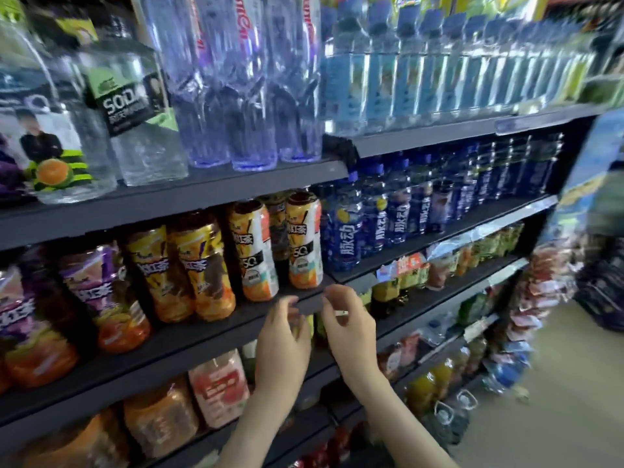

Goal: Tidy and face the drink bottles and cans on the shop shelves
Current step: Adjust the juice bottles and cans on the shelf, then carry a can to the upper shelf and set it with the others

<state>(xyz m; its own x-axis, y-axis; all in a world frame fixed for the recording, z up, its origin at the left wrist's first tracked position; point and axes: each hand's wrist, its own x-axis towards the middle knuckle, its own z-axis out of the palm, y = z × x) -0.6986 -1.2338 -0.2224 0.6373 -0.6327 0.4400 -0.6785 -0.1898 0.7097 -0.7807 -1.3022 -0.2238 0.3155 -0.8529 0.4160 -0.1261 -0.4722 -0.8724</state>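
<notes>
The white-and-orange tea bottles [304,239] are stood upright on the middle shelf [169,349], just above both hands and slightly to their left, and are touched by neither. The left hand [283,339] is raised before the shelf's front edge, its fingers loosely curled; nothing is held in it. The right hand [349,327] is held just beside it, not touching it, with thumb and fingers curved toward each other across a narrow gap, and nothing can be made out between them. Blue bottles [344,231] are lined up right of the tea bottles.
</notes>
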